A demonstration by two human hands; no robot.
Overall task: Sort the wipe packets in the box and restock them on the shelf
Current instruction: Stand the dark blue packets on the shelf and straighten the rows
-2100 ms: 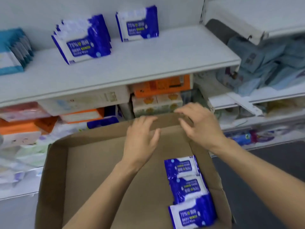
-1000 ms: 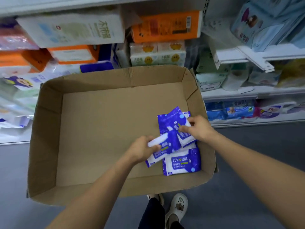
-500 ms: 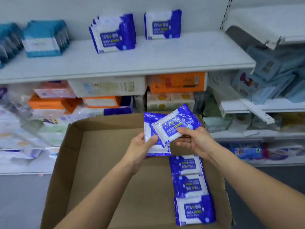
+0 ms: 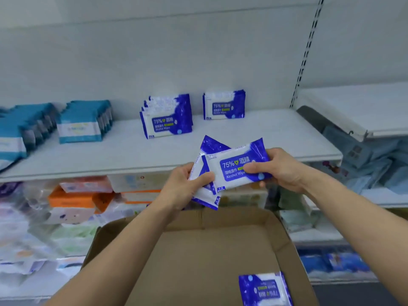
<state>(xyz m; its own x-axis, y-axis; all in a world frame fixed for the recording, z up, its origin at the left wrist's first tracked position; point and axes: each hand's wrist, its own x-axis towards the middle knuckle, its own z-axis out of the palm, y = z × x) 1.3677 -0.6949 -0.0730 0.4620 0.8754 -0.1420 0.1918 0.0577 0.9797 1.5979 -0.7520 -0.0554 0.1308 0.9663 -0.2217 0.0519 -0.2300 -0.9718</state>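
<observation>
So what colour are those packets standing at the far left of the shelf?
Teal blue with a white band across the front, clearest in the head view.

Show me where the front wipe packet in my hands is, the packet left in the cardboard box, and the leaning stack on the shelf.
front wipe packet (image 4: 234, 167), head view, on its printed blue label.
packet in the box (image 4: 262, 290), head view, on its face.
leaning stack (image 4: 166, 122), head view, on the front packet's label.
</observation>
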